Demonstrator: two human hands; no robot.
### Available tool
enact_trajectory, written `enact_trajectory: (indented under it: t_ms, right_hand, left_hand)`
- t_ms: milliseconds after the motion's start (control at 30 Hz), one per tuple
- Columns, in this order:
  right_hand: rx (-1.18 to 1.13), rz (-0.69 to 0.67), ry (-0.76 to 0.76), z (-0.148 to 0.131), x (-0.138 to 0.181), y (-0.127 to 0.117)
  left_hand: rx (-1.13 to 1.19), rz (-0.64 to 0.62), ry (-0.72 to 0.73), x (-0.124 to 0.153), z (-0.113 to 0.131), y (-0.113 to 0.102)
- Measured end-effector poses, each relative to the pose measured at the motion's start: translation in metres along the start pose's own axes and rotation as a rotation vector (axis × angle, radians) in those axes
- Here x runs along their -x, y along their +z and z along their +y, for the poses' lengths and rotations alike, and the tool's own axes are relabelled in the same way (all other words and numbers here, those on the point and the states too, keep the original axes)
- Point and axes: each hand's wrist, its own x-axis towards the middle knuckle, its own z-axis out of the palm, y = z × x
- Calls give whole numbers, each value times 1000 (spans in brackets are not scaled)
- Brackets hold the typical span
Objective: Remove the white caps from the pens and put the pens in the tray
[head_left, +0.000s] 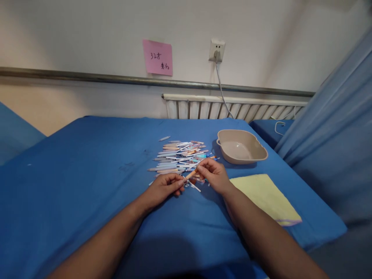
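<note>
A heap of several thin pens and pen parts (180, 157) in white, blue and orange lies on the blue table cover (87, 174). My left hand (165, 188) and my right hand (213, 174) meet just in front of the heap. Both pinch the same orange pen (191, 174), the left at its lower end, the right at its upper end. The pen is tilted up to the right, slightly above the cover.
A beige plastic basin (241, 147) stands to the right of the heap. A yellow cloth (266, 197) lies at the near right. Behind are a wall, a radiator (232, 108), a socket with a cable (216, 52) and a pink note (157, 57). A blue curtain (334, 147) hangs right.
</note>
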Motion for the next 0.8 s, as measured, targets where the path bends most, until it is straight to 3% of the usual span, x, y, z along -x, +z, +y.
enact_trajectory:
  t_ms: [300,567,800]
  right_hand:
    - [-27,31,38,7,-3,-2]
    - [-109,-74,144,11,-7,-4]
    - [-117,-28,163,13,-9,-6]
  left_hand:
    - [56,45,-59,2,6,4]
    - [79,-108,-91,5,3,1]
    - [93,-121,-112,6,5,2]
